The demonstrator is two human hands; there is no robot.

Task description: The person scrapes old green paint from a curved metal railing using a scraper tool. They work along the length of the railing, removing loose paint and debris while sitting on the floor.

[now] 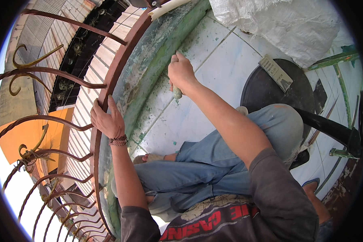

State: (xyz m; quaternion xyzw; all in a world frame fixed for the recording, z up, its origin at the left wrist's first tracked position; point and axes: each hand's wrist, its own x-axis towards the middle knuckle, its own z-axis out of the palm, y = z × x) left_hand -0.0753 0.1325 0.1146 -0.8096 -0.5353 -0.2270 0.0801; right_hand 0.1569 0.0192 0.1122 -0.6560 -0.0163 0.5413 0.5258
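My left hand (108, 119) lies over the brown metal rail (96, 155), thumb on one side and fingers on the other. A braided bracelet (118, 140) circles its wrist. In front of me my right hand (182, 72) is closed around a hand tool with a pale, rounded handle (177, 94); the handle's end sticks out below the fist. The tool's working end is hidden or too thin to make out. It is held beside a low curved ledge (159, 56) with worn, patchy green paint. Green flakes (146, 121) lie scattered along the ledge's foot.
White tiles (197, 107) cover the floor. To the right stands a round black stool (266, 78) bearing a flat printed beige piece (276, 72). A white woven sack (278, 28) and a green frame (334, 60) are beyond. Twisted metal bars (48, 117) curve outward at left. A sandalled foot (310, 187) shows lower right.
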